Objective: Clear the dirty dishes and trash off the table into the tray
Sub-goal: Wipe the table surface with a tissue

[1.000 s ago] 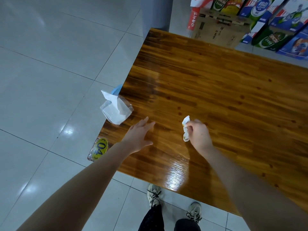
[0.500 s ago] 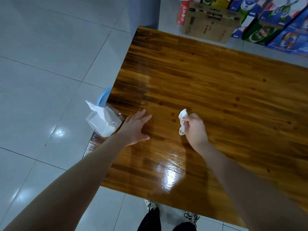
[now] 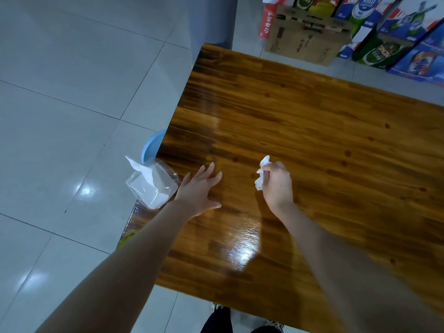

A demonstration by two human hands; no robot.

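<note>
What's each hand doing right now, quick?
Left hand: open, fingers spread over the table.
Right hand: gripping a crumpled white tissue.

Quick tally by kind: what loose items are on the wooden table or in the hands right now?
crumpled white paper tissue, gripped in the right hand: 1
clear plastic pack of white tissues, at the wooden table edge beside the left hand: 1
yellow sticker on the near corner, partly hidden: 1
dishes in view: 0
Total: 3

Probably a small eatery or shop: glossy wooden table (image 3: 312,140), stacked beer cartons (image 3: 394,42) beyond it, pale tiled floor (image 3: 72,92).
</note>
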